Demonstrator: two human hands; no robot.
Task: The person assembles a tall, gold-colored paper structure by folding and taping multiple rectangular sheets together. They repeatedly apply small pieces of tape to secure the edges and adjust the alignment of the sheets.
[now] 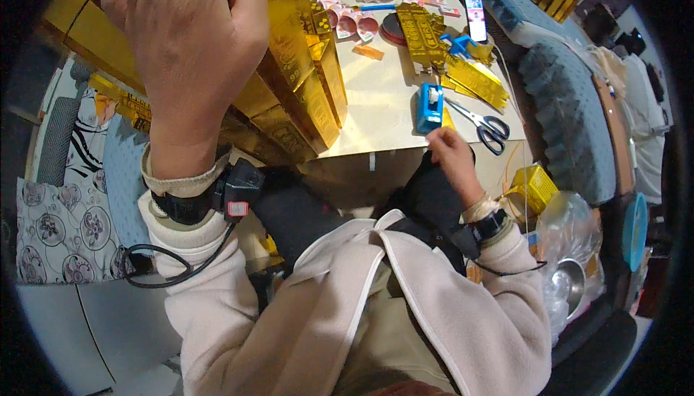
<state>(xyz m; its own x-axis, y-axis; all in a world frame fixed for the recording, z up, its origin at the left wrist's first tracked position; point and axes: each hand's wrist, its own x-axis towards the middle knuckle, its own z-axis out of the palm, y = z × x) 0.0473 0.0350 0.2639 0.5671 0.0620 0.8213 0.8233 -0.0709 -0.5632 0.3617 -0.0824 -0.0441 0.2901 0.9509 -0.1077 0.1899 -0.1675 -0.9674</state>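
Observation:
My left hand (191,42) is raised close in front of a tall structure of shiny gold embossed card (307,100) on the left of the table. Its back faces me and its fingers run out of the top of the picture, so its grip is hidden. At the table's front edge, my right hand (454,156) is closed, fingers drawn together; anything inside is too small to make out. Just beyond it stands a blue tape dispenser (429,109). Scissors (486,126) with dark handles lie to its right.
Flat gold card pieces (473,82) lie on the table (383,132), near a lit phone (476,16). Small pink-and-white folded pieces (354,24) sit farther back. At the right are a blue-covered sofa (567,121), a yellow basket (535,188) and a clear plastic bag (567,233).

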